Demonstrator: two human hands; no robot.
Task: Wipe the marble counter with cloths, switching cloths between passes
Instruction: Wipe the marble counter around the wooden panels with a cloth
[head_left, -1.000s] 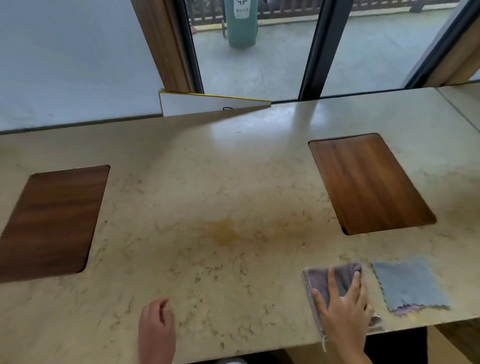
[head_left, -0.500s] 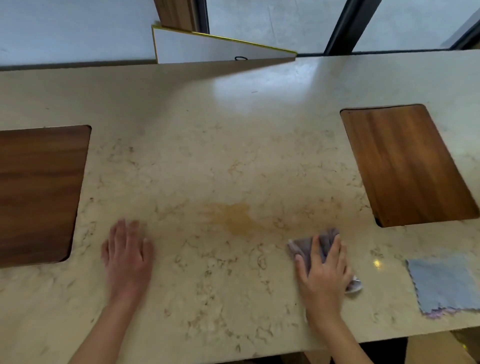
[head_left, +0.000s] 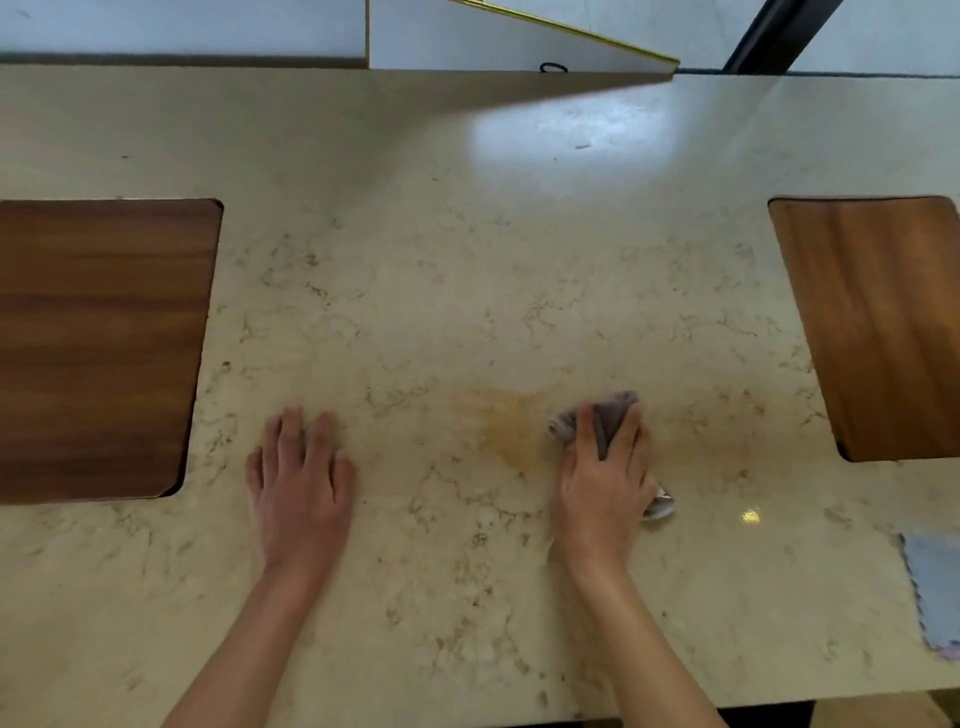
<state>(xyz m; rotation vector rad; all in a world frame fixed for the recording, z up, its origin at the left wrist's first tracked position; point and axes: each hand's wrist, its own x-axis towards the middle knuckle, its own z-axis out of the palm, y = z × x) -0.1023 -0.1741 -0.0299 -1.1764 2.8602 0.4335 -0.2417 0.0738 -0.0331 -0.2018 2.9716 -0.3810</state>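
Note:
The beige marble counter (head_left: 467, 249) fills the view. My right hand (head_left: 602, 483) presses a bunched grey-purple cloth (head_left: 610, 415) onto the counter, just right of an orange-brown stain (head_left: 511, 428). Most of that cloth is hidden under my palm; a corner sticks out at the lower right. My left hand (head_left: 298, 478) lies flat on the marble with fingers spread, holding nothing, left of the stain. A second, blue-grey cloth (head_left: 935, 592) lies flat at the right edge, partly cut off by the frame.
Two dark wooden inset panels sit in the counter, one at the left (head_left: 98, 348) and one at the right (head_left: 883, 322). A white board with a yellow edge (head_left: 498, 41) leans at the back. The counter's front edge runs along the bottom.
My right hand slid the grey-purple cloth left and forward from the front edge to beside the stain. My left hand came up and settled flat on the counter. The view tilted down.

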